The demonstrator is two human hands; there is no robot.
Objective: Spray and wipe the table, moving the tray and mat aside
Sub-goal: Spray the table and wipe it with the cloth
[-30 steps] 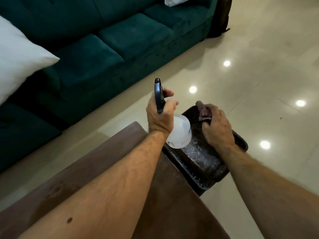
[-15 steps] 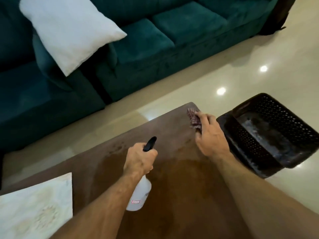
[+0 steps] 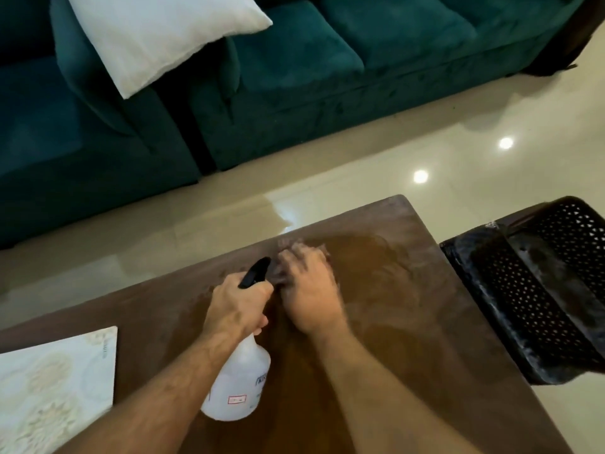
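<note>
The brown table [image 3: 409,322] fills the lower middle of the head view, with a darker wet patch near its far right part. My left hand [image 3: 235,306] grips the neck of a white spray bottle [image 3: 240,385] with a black trigger head, held above the table. My right hand [image 3: 311,293], blurred by motion, presses a dark cloth [image 3: 284,273] onto the tabletop just right of the bottle's head; most of the cloth is hidden under the fingers. A pale patterned mat [image 3: 55,385] lies at the table's left end. The black perforated tray [image 3: 537,290] sits past the table's right edge.
A teal sofa [image 3: 294,77] runs along the far side, with a white cushion [image 3: 163,37] on it. Glossy cream floor tiles [image 3: 360,165] lie between sofa and table and reflect ceiling lights.
My right hand with the cloth has slid left from the table's far right corner toward the bottle. My left hand with the bottle moved from over the tray to above the table's middle.
</note>
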